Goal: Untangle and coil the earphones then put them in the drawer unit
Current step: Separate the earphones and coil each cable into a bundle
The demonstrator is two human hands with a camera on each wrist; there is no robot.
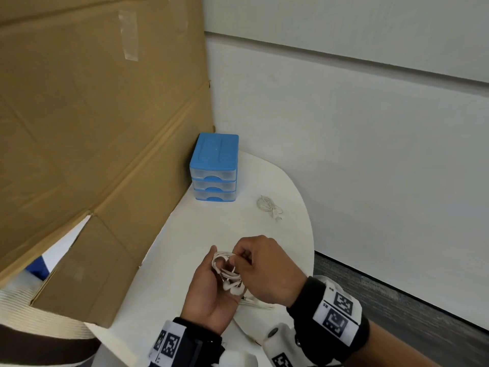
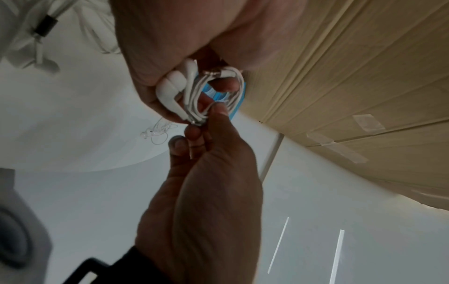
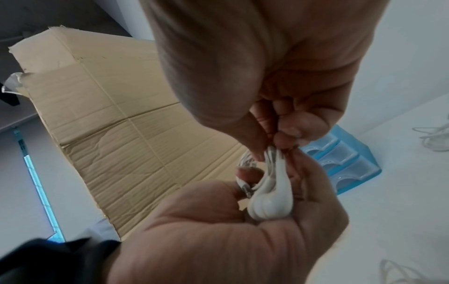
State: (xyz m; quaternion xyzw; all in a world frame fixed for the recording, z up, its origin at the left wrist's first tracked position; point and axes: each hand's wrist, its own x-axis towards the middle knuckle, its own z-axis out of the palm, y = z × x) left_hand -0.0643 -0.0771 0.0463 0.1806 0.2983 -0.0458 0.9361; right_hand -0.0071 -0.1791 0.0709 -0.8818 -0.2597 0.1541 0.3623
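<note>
cardboard sheet upright at left | white table | grey carpet

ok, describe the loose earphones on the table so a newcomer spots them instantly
Start at the blue drawer unit standing against the cardboard at the far end of the white table. Just right of it, and a little nearer, lies a small white tangle of cable: the loose earphones. Unlike the coiled set held between the left hand and right hand, nothing touches them.
</note>
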